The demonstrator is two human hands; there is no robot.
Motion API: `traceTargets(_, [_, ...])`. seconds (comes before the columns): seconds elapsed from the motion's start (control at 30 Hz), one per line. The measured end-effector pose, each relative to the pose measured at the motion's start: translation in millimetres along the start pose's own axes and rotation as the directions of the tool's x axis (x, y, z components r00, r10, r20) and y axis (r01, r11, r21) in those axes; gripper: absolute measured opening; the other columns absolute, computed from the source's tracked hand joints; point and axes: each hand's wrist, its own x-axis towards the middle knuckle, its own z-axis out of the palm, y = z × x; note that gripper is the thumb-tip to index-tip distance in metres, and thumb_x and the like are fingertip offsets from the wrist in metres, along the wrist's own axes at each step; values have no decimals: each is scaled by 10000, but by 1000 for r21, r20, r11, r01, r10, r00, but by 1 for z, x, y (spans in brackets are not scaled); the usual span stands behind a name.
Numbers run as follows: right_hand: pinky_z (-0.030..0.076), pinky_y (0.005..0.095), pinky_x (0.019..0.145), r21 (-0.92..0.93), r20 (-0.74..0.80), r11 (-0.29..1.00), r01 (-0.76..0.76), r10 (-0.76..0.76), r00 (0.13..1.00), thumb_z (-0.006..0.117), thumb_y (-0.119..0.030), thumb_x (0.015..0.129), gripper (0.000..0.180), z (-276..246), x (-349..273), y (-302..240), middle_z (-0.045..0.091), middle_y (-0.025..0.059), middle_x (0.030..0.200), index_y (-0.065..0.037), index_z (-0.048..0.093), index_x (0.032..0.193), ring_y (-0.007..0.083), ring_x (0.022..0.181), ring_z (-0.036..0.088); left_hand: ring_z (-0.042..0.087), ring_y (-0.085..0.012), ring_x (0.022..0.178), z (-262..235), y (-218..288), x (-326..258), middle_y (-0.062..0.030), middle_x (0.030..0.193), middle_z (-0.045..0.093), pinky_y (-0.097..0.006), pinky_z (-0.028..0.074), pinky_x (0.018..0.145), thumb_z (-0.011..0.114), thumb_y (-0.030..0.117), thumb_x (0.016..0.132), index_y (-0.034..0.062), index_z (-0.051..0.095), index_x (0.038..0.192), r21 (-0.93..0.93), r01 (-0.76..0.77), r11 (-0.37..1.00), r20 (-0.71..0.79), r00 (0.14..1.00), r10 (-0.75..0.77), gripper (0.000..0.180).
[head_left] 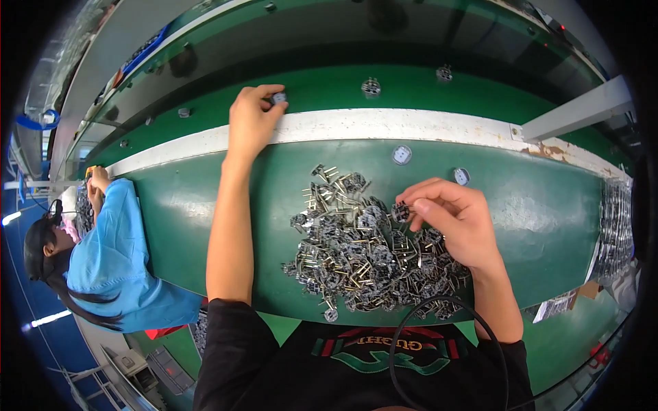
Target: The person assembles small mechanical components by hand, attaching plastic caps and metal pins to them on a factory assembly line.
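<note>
My left hand [255,116] reaches past the white rail, with thumb and fingers closed on a small grey round plastic piece [278,98] over the green belt. At the right edge of the pile, my right hand [456,216] pinches a small dark plug insert [400,212] between thumb and fingertips. Below and left of that hand lies a heap of dark plug inserts with metal pins [363,253]. Two loose round pieces rest on the green table beyond the heap: a pale grey one [401,155] and another [461,177] farther right.
A white rail [384,122] divides the table [541,226] from the belt [322,85], which carries scattered round parts [371,87]. A grey post [579,108] stands at right, near stacked clear packaging [615,226]. A co-worker in blue [110,253] sits at left. A black cable [394,335] loops before me.
</note>
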Motion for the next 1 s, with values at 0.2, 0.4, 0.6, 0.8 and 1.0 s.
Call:
traceTargets(0.2, [532, 235, 775, 167, -73, 984, 62, -50, 996, 686, 94, 851, 256, 10, -5, 8, 623, 69, 1110, 33, 685, 1100, 111, 904, 618, 635, -144, 958, 1, 66, -36, -96, 1145, 581, -254, 543, 771, 687, -93, 801, -28, 664, 1125, -529, 18, 849, 38, 999, 2, 332])
traceTargets(0.4, [555, 246, 692, -274, -217, 926, 258, -321, 922, 705, 72, 836, 184, 16, -1, 11, 640, 93, 1012, 7, 720, 1008, 142, 847, 644, 654, -144, 950, -9, 131, -107, -125, 1189, 625, -261, 554, 797, 703, -110, 792, -43, 641, 1182, -784, 355, 510, 413, 911, 0, 400])
traceTargets(0.6, [522, 285, 630, -530, -82, 723, 443, -564, 822, 740, 72, 773, 199, 16, 0, 6, 633, 90, 900, 5, 710, 957, 196, 773, 636, 639, -127, 849, 0, 136, -124, -75, 1163, 661, -254, 548, 766, 687, -95, 739, 47, 629, 1281, -653, 102, 750, 384, 899, 212, 563])
traceTargets(0.8, [485, 339, 594, -652, 100, 562, 509, -602, 793, 762, 57, 674, 243, 14, 2, 3, 615, 81, 883, -15, 687, 894, 251, 742, 601, 614, -136, 992, -3, 146, -127, -136, 1171, 668, -264, 502, 818, 631, -174, 749, -7, 474, 1420, -743, 383, 548, 541, 826, 157, 709])
traceTargets(1.0, [483, 344, 593, -659, 64, 580, 480, -592, 803, 763, 52, 672, 235, 17, 0, 6, 613, 82, 879, -11, 679, 882, 253, 735, 592, 625, -162, 1054, -10, 150, -123, -174, 1198, 653, -279, 536, 868, 606, -192, 766, -25, 455, 1418, -763, 519, 386, 595, 796, 106, 690])
